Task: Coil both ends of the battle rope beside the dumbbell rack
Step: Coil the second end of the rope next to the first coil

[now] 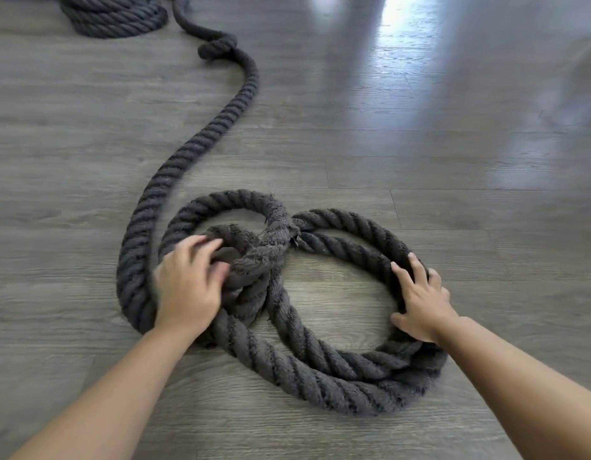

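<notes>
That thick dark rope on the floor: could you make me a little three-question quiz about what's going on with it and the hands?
1. True or false: the near coil already lies in neat stacked rings.
2. Which hand rests spread on the coil's outer loop? A) left hand B) right hand
3. Fill in: a finished coil sits at the far ____ of the view.

Key
1. False: its loops cross in a loose figure-eight on the floor.
2. B: the right hand lies spread on the loop; the left hand curls into the crossing strands.
3. Left: the battle rope snakes back to it.
</notes>
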The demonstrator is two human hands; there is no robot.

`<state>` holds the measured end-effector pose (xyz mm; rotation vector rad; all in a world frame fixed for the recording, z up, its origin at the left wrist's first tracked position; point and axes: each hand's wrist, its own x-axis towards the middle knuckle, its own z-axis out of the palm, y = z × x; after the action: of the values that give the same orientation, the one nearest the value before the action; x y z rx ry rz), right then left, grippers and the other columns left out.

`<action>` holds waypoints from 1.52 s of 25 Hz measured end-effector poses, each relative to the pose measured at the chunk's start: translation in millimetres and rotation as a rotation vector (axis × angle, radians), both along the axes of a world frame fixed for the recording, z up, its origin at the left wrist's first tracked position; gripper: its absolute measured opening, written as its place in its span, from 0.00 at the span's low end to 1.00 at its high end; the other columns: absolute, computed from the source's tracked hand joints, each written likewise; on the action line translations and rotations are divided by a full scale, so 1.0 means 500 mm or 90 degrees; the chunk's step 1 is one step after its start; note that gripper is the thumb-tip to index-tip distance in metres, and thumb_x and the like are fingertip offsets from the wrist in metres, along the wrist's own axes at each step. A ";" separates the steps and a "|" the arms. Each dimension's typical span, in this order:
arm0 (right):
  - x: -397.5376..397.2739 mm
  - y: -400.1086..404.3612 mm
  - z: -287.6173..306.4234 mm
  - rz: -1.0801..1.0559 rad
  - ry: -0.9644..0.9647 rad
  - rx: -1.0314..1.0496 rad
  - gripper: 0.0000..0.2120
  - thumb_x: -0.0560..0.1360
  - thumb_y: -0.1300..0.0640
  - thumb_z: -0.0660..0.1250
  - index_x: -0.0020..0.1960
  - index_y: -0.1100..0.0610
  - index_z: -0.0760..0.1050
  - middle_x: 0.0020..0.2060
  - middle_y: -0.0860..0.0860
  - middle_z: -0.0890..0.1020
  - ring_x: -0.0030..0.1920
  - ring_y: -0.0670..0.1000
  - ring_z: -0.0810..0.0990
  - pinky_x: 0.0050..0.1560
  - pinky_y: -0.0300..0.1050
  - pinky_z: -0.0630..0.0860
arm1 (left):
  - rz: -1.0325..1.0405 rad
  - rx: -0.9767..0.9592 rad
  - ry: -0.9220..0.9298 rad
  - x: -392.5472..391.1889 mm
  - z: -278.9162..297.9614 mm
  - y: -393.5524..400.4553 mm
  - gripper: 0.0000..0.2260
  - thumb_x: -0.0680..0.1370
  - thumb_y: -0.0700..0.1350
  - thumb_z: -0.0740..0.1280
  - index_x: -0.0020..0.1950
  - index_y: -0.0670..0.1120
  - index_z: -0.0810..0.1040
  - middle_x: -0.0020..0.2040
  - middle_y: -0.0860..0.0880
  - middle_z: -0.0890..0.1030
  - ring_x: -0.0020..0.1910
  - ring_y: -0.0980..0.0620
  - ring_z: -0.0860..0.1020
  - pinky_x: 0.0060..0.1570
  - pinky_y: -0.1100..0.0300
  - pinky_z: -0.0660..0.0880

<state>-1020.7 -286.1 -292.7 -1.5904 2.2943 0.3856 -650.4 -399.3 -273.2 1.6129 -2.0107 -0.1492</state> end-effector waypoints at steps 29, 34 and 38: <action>-0.015 0.003 -0.032 0.058 0.147 -0.038 0.49 0.73 0.56 0.62 0.78 0.39 0.30 0.79 0.60 0.40 0.76 0.68 0.46 0.69 0.68 0.59 | 0.206 0.097 -0.067 0.268 0.059 -0.190 0.22 0.71 0.33 0.72 0.63 0.42 0.72 0.61 0.36 0.72 0.60 0.31 0.71 0.55 0.38 0.72; -0.033 -0.004 -0.038 0.095 0.162 -0.043 0.48 0.72 0.55 0.62 0.79 0.40 0.32 0.80 0.60 0.42 0.76 0.68 0.48 0.68 0.68 0.59 | 0.188 0.140 -0.087 0.221 0.047 -0.192 0.26 0.74 0.35 0.70 0.69 0.50 0.67 0.63 0.38 0.73 0.60 0.32 0.73 0.55 0.38 0.73; -0.048 -0.004 -0.044 0.126 0.163 -0.049 0.48 0.72 0.55 0.63 0.80 0.40 0.34 0.80 0.60 0.43 0.76 0.69 0.48 0.68 0.68 0.59 | 0.133 0.051 -0.012 0.253 0.093 -0.257 0.27 0.73 0.44 0.69 0.68 0.63 0.66 0.62 0.45 0.78 0.60 0.37 0.77 0.59 0.40 0.75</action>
<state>-1044.6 -288.1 -314.9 -1.9126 2.3652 0.5862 -523.8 -527.8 -226.5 1.8693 -1.8561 -0.1380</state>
